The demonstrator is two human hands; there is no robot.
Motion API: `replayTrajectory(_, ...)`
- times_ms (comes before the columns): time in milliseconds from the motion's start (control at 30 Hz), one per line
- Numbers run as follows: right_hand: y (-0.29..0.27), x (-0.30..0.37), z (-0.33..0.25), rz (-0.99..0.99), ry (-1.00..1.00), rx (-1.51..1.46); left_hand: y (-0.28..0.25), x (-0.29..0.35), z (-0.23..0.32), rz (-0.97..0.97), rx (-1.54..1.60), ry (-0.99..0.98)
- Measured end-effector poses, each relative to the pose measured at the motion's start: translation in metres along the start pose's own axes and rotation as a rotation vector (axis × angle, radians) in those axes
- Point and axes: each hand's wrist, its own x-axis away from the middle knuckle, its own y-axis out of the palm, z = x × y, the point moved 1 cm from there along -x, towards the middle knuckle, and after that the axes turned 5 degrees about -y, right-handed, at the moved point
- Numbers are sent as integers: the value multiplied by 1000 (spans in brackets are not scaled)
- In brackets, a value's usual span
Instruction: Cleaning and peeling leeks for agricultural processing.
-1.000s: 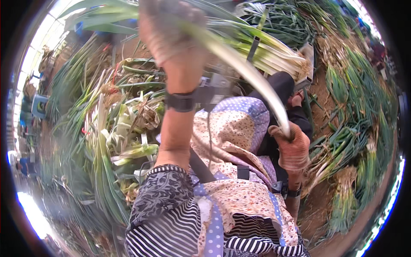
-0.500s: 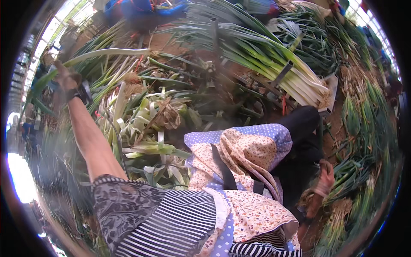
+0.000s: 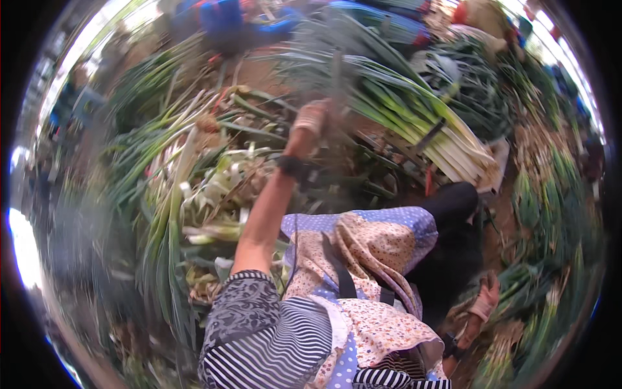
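Observation:
My left hand [image 3: 310,120], wrapped at the palm, reaches over the middle of the heap close to an upright metal post [image 3: 337,78]. Its fingers are smeared by motion, so a hold cannot be made out. A bundle of leeks [image 3: 414,107], green leaves at upper left and white stems at lower right, lies in a metal rack [image 3: 431,135] just beyond it. Low on the right, my right hand [image 3: 484,299] is beside my knee near green leeks [image 3: 518,285]; its fingers look loosely apart with nothing visible in them.
Loose leeks [image 3: 175,194] lie on the left, next to a pile of peeled leaves [image 3: 227,178]. Long rows of leeks [image 3: 547,194] line the right side. A blue object [image 3: 223,19] is at the far edge. My patterned apron [image 3: 363,240] covers my lap.
My left hand has swung from the far left, where it held a long leek, to the middle. It no longer shows that leek. My right hand has shifted slightly down and left.

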Motion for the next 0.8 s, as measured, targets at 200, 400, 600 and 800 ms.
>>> replayTrajectory(200,-15,57,-76,31,338,224,137,-11,173,-526,494,-479)
replayTrajectory(400,-38,159,-35,100,929,383,285,25,282,-993,1002,-749)
replayTrajectory(600,-20,233,21,-206,1155,486,398,121,342,-1186,1076,-1007)
replayTrajectory(800,-26,183,99,57,1019,264,456,211,336,-1267,950,-1225)
